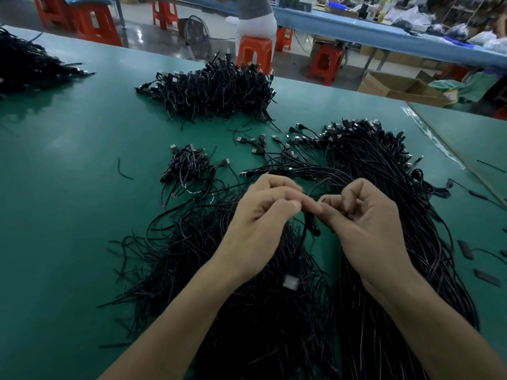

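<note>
Black thin cable [303,242] hangs between two bare hands, held above a green table [68,187] near the middle of the view; its lower end carries a silver USB plug [290,282], blurred, dangling over a loose heap of cut black wires [247,311] that lies under both forearms.

Left hand [263,223] comes in from the lower left with the forearm bare, back of the hand towards the camera, thumb and forefinger pinching the top of the cable, the other fingers curled in; right hand [367,223] comes in from the lower right, also bare, forefinger and thumb pinching the same spot, remaining fingers folded towards the palm; the fingertips of the two hands touch; a short thicker black part of the cable sits just below them.

Any marking on the plugs is too small and blurred to read.

To the right lies a long bundle of black USB cables [384,187], plugs fanned out at its far end; a small coiled bunch of black cables [189,168] sits just beyond the left hand; a tangled black cable mound [214,91] rests farther back; another dark cable pile [30,64] lies at the far left edge; flat black rectangular pieces [465,249] are scattered at the right.

Beyond the table stand orange plastic stools [253,54], one with a person seated [256,15], and an open brown cardboard box [395,86].
</note>
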{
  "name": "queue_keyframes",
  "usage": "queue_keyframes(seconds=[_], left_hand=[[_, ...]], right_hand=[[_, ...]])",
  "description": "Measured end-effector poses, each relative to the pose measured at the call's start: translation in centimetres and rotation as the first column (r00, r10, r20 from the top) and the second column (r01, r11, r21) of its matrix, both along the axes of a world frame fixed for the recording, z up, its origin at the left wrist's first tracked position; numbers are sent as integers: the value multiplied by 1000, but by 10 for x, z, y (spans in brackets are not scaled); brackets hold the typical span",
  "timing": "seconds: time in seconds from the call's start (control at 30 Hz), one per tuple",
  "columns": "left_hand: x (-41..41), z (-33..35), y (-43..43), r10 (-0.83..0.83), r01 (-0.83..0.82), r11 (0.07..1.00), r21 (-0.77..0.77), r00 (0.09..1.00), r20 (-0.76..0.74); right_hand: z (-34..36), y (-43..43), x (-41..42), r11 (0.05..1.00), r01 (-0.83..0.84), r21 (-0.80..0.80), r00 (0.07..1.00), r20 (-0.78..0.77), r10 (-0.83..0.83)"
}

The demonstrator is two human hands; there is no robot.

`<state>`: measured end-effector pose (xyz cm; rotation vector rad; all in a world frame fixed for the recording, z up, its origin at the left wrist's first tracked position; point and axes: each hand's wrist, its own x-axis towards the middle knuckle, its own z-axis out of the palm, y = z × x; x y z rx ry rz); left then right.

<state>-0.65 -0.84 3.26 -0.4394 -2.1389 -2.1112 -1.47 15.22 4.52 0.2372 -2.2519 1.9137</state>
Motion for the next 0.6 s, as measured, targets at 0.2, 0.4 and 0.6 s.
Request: queue_keyframes(seconds=[0.2,0.4,0.6], left_hand=[[1,-7,0,60,-75,978,-195,995,-81],[1,-11,3,34,-43,976,-215,998,-44],[0,-5,1,-53,63,994,-86,992,118]], right_hand=[[2,1,-3,998,63,30,994,-93,-60],[2,-4,0,997,77,-25,981,-178,-80],[5,-14,8,999,-26,21,965,-262,30]])
